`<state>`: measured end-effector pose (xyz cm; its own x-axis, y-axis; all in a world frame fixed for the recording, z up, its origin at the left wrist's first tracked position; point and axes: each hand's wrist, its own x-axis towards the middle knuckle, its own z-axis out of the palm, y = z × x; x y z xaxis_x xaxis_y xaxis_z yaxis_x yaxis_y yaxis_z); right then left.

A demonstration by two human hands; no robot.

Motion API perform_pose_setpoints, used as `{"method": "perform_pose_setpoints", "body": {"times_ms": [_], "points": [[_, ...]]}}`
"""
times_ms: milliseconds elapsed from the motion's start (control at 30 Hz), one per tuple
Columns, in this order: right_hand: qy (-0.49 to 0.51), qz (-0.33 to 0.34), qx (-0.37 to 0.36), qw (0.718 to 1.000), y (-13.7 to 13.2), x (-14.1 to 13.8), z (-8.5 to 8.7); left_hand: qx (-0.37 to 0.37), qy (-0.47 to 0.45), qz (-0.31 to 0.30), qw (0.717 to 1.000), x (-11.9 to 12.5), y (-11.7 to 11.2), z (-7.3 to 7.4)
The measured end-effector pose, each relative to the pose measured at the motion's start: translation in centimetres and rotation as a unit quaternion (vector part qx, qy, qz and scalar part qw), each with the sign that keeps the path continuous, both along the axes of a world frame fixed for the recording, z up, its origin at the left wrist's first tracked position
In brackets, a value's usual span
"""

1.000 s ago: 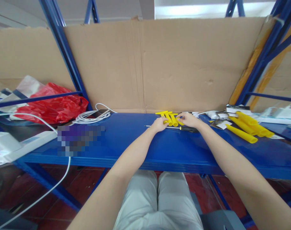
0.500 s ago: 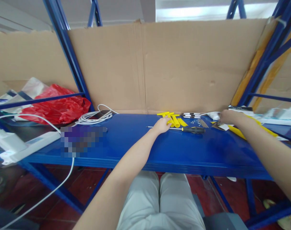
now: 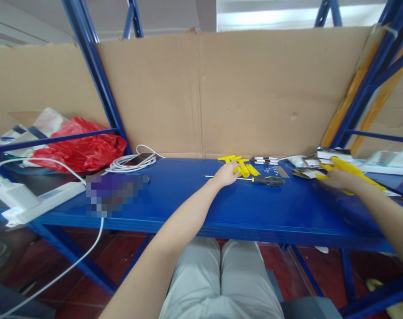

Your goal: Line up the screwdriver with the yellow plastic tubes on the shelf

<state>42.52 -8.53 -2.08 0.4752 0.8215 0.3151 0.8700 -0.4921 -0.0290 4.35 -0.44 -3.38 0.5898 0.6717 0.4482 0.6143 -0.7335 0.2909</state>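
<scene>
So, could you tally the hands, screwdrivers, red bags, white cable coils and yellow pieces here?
Hands, left hand and right hand: 2
Screwdriver: 1
Red bag: 1
White cable coil: 1
Yellow pieces: partly covered by hands, not counted
Total counted: 5

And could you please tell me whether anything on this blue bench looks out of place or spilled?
The small pale bits stand out most: they lie loose and scattered behind the screwdriver's handle, though perhaps deliberately. The yellow pieces at the left hand lie grouped, and I see no spill.
</scene>
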Motion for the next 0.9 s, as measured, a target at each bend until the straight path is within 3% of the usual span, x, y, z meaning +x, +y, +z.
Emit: {"method": "perform_pose_setpoints", "body": {"times_ms": [67, 167, 333, 500, 600, 700, 900], "points": [[0.017, -0.010, -0.090, 0.996, -0.5, -0.8, 1.3, 0.004, -0.001, -0.001, 1.000, 0.1, -0.1, 0.0], [-0.002, -0.021, -0.092, 0.996, -1.5, -2.9, 3.8, 0.000, -0.020, 0.011, 1.000, 0.4, -0.4, 0.0], [-0.028, 0.019, 0.013, 0.999, -2.7, -9.2, 7.6, -0.027, -0.065, 0.035, 0.997, 0.9, -0.9, 0.2], [0.014, 0.119, 0.083, 0.989, -0.7, -16.9, 9.7, -0.073, -0.118, 0.054, 0.989, 1.1, -1.5, 0.7], [0.059, 0.188, 0.129, 0.972, 1.6, -20.4, 9.0, -0.085, -0.153, 0.068, 0.982, 1.1, -1.6, 1.1], [0.110, 0.237, 0.154, 0.953, 3.4, -22.8, 6.8, -0.076, -0.192, 0.061, 0.977, 0.9, -1.7, 1.4], [0.140, 0.264, 0.135, 0.945, 3.8, -24.0, 2.4, -0.095, -0.181, 0.119, 0.972, 0.2, -1.4, 2.0]]}}
